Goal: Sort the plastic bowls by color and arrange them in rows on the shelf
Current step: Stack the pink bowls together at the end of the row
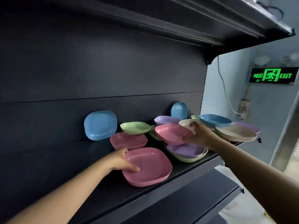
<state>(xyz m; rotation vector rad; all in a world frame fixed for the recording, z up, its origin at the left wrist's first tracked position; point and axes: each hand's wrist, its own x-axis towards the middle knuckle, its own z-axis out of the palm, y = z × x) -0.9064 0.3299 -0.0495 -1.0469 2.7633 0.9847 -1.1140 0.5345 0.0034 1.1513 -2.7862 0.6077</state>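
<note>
Bowls sitting on dark shelf (186, 168): pink 3, blue 3, purple 3, green and beige partly hidden | left hand (120, 160) gripping front pink bowl (148, 167), thumb over rim | right hand (198, 135) grasping raised pink bowl (172, 133) above purple bowl (186, 150)

Pink bowl (148, 167) upright at near edge of dark shelf (191, 166); second pink bowl (128, 141) just behind it; third pink bowl (173, 133) tilted, raised above lilac bowl (186, 150) nested in pale green one; blue bowl (100, 125) on edge against back panel, far left; green bowl (135, 127) beside it; mixed pile far right.
</note>
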